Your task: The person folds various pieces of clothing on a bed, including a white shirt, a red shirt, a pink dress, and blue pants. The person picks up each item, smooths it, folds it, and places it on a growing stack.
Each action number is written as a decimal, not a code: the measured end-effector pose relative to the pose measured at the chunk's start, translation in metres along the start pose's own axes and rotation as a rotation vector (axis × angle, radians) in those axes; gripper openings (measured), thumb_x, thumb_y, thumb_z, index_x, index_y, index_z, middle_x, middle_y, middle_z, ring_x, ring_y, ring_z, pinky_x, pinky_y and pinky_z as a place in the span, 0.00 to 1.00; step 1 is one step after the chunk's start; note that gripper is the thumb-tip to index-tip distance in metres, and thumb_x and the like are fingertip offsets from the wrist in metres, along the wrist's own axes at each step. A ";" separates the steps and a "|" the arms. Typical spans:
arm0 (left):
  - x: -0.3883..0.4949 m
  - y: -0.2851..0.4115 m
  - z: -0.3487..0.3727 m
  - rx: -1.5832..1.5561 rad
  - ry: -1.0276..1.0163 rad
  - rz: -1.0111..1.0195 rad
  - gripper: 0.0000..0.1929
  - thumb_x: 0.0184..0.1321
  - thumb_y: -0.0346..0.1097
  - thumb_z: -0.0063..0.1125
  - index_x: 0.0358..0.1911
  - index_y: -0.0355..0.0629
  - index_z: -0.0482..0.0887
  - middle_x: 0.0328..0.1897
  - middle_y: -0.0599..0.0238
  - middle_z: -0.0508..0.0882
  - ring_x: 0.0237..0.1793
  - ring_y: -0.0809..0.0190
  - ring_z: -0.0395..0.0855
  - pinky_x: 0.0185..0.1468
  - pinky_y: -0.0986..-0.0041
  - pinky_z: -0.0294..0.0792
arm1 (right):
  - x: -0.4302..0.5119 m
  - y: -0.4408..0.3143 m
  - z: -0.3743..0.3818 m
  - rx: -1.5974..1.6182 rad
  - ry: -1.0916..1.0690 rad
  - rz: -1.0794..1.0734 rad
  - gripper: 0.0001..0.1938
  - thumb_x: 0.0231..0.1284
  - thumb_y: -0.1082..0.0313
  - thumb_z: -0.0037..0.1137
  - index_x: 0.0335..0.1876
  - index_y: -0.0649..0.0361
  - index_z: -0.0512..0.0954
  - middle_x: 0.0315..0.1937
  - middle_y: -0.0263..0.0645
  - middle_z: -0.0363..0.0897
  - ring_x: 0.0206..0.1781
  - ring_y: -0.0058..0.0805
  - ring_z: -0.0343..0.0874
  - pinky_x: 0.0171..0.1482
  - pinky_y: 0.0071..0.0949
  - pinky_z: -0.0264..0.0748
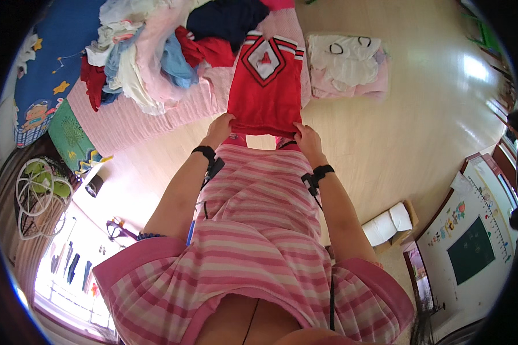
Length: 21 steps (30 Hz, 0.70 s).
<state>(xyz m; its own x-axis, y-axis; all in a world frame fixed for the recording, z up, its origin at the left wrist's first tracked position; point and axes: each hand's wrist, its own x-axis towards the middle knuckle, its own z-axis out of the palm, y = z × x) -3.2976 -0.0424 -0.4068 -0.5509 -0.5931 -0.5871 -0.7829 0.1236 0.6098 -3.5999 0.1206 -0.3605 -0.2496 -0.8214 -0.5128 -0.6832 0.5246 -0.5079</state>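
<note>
A red knit garment (pixel 265 101) with a white diamond patch and black-and-white striped trim lies stretched out before me, its far part over a pink ribbed mat (pixel 207 92). Its near hem is pinched at one corner by my left hand (pixel 219 128) and at the other by my right hand (pixel 308 142). Beyond it to the left spreads a heap of loose clothes (pixel 149 56) in white, pale pink, blue and red. A navy garment (pixel 224 21) lies at the far edge of the red one.
Right of the mat, folded white and pink clothes (pixel 345 64) are stacked on the pale floor (pixel 431 108). A blue printed cover (pixel 73 43) is at far left. Nearer left are white wire baskets (pixel 39 194). An open cardboard box (pixel 410 215) with white rolls stands at right.
</note>
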 end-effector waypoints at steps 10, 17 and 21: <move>0.169 -0.033 -0.029 -0.647 0.038 -0.476 0.55 0.49 0.68 0.68 0.74 0.42 0.56 0.74 0.55 0.65 0.72 0.54 0.64 0.67 0.60 0.61 | 0.186 0.082 0.048 0.708 0.299 0.380 0.45 0.45 0.37 0.73 0.62 0.67 0.71 0.35 0.41 0.82 0.38 0.40 0.82 0.44 0.36 0.78; 0.195 -0.052 0.058 -0.560 0.033 -0.541 0.49 0.48 0.61 0.74 0.68 0.37 0.65 0.65 0.56 0.77 0.64 0.57 0.74 0.66 0.64 0.65 | 0.231 0.099 0.123 0.578 0.240 0.539 0.46 0.37 0.42 0.78 0.58 0.69 0.70 0.49 0.55 0.81 0.53 0.51 0.81 0.55 0.43 0.76; 0.196 -0.016 0.078 -0.872 -0.037 -0.436 0.27 0.59 0.35 0.69 0.60 0.35 0.76 0.59 0.59 0.82 0.55 0.61 0.81 0.61 0.70 0.71 | 0.201 0.093 0.119 0.883 0.119 0.358 0.32 0.50 0.51 0.72 0.55 0.70 0.78 0.47 0.54 0.84 0.52 0.47 0.84 0.54 0.38 0.76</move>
<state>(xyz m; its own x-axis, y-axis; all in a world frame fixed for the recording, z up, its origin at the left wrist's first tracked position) -3.4157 -0.0987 -0.5736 -0.2840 -0.4204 -0.8618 -0.4393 -0.7418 0.5067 -3.6321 0.0308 -0.5930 -0.4445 -0.5713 -0.6900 0.1989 0.6880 -0.6979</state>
